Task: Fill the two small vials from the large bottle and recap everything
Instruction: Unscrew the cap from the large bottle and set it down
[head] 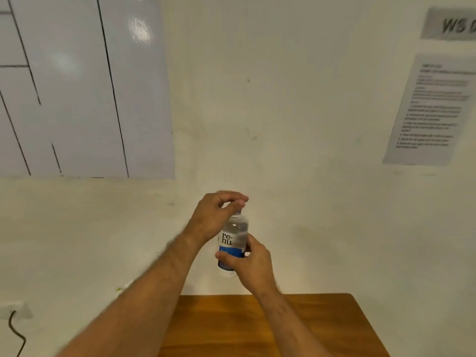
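I hold the large clear bottle (233,240) with a white and blue label upright in the air, above the far edge of the wooden table (270,328). My right hand (251,264) grips its lower body from the right. My left hand (219,215) curls over its top, fingers pinching the cap, which is mostly hidden under them. The two small vials are not in view.
A cream wall fills the background. A glossy white board (77,86) hangs at upper left, and printed paper sheets (432,109) are taped at upper right. A wall socket with a black cable (15,328) sits at lower left.
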Available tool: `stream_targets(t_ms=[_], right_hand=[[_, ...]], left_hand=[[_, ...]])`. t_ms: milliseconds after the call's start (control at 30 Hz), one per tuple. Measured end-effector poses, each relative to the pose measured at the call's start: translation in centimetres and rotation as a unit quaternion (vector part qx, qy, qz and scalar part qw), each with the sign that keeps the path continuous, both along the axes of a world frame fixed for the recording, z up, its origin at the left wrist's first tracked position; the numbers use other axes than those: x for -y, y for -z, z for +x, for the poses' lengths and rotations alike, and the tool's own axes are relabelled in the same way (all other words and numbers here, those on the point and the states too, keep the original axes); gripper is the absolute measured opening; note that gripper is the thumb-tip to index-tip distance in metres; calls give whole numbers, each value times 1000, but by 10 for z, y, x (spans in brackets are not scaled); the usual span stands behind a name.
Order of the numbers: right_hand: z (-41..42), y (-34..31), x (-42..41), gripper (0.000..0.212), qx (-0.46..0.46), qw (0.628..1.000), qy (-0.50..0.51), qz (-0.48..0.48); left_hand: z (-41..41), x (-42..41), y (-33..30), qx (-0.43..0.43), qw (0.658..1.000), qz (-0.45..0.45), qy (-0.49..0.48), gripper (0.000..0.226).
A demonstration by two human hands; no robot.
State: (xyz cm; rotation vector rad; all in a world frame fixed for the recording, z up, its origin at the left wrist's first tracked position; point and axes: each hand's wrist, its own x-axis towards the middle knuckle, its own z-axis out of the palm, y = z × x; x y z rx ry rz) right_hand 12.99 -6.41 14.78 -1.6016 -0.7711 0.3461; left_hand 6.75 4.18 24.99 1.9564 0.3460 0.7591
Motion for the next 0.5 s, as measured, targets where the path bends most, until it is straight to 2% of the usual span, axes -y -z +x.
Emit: stream_targets(t_ms=[200, 367, 500], right_hand=[[4, -49, 7, 57, 51, 998, 16, 19], [4, -68, 10, 55, 73, 997, 24, 27], [3, -74, 12, 59, 81, 996, 31, 24]], left_hand=[[-1, 0, -52, 19, 1000, -3, 8, 33], [-2, 4, -73, 4, 998, 56, 25, 20], [-2, 2, -77, 3, 999, 50, 19, 30]])
